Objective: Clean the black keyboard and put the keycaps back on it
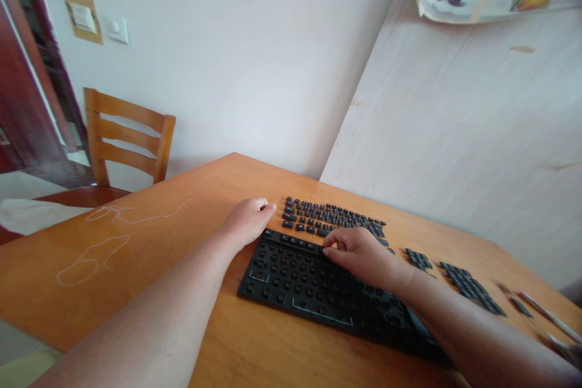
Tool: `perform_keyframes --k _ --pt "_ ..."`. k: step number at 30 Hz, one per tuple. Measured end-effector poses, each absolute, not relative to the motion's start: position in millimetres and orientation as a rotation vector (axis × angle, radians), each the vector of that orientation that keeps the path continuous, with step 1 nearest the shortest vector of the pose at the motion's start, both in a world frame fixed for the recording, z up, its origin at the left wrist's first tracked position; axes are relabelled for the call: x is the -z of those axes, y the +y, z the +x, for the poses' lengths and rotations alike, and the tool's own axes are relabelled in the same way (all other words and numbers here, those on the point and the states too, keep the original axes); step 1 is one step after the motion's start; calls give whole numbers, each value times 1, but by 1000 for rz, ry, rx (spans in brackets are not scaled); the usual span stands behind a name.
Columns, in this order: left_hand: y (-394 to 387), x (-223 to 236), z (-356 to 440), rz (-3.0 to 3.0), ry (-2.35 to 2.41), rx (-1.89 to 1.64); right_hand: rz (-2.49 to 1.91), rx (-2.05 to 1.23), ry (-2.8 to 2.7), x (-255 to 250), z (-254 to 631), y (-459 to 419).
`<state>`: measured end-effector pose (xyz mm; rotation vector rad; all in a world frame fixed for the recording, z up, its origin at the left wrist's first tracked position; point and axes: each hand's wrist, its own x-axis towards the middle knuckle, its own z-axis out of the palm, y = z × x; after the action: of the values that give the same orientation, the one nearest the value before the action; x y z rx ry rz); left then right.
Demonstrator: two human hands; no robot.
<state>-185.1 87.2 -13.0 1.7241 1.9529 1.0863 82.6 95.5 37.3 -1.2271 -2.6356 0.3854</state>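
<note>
A black keyboard (309,294) lies on the table in front of me, most of its switches bare. A few keycaps (284,237) sit along the left part of its top row. My right hand (357,251) is over that row, thumb and forefinger pinched at a small dark keycap, which the fingertips partly hide. Just beyond the keyboard's far left corner rests my left hand (250,221), closed, with the thumb against the curled fingers; what it holds, if anything, is hidden. Behind the keyboard, loose black keycaps (327,213) are laid out in rows, partly covered by my right hand.
More keycaps lie in a small group (418,259) and a larger block (473,288) at the right. Pen-like tools (548,315) lie near the table's right edge. A wooden chair (130,139) stands left, beyond the wooden table (150,254). A wall and leaning board rise behind.
</note>
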Motion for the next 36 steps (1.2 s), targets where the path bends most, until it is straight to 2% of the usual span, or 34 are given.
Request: perform_keyframes --k 10,23,36 --pt "86 12 -182 1830 1974 -1085 -1229 -413 -2609 -34 80 96" --pt "74 -2 -162 2002 1780 -1045 -1184 -395 -2650 -41 79 94" --pt "62 -6 -150 2305 1627 -967 -1134 -146 -2695 -38 90 63"
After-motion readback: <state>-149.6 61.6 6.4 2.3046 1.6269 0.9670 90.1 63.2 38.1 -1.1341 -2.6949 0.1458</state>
